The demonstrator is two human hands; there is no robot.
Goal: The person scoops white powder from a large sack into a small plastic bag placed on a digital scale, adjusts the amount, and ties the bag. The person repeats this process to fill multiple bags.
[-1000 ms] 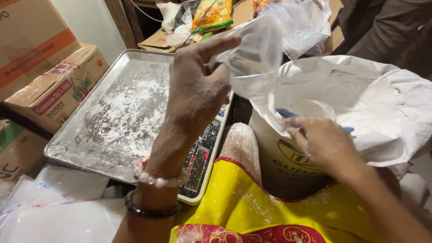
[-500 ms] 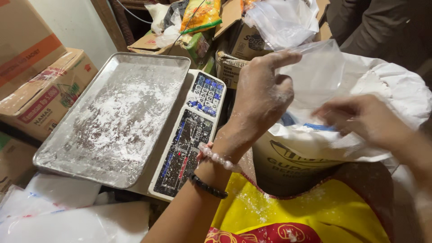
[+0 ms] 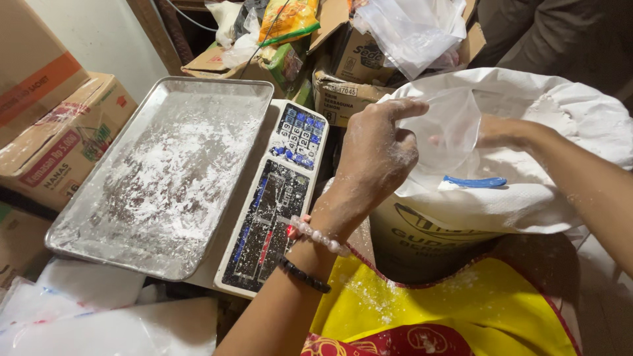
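A: Where is the clear plastic bag (image 3: 455, 132) held?

B: Right of centre, above the white sack (image 3: 560, 165), pinched by the left hand (image 3: 379, 155) and gripped from behind by the right hand (image 3: 504, 132).

A: What is seen at left?

B: A floured metal tray (image 3: 158, 178) on a scale (image 3: 273, 198); a blue scoop handle (image 3: 475, 181) lies in the sack.

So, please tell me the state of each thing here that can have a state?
Clear plastic bag: held open by both hands.
Large white sack: open, rim rolled down.
Blue scoop handle: lying in sack.
Metal scale tray: dusted with white powder.
Left hand: pinching bag.
Right hand: gripping bag.
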